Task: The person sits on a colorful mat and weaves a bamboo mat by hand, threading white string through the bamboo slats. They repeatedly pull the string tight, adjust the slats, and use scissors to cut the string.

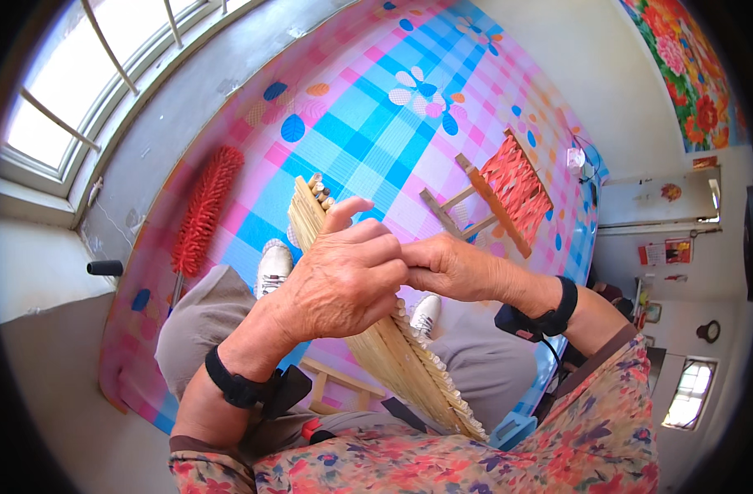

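Observation:
A flat mat of pale straw-coloured stalks bound side by side runs slantwise from my lap up past my knees. My left hand is closed around its middle, index finger raised. My right hand meets it from the right, fingers pinched together at the mat's edge against the left hand. What the pinched fingers hold is too small to see. Both wrists wear black bands with small devices.
A pink and blue checked floor covering lies below. On it are a red bristly duster at left and a small wooden stool with a red woven seat at right. My white shoes show. A window is upper left.

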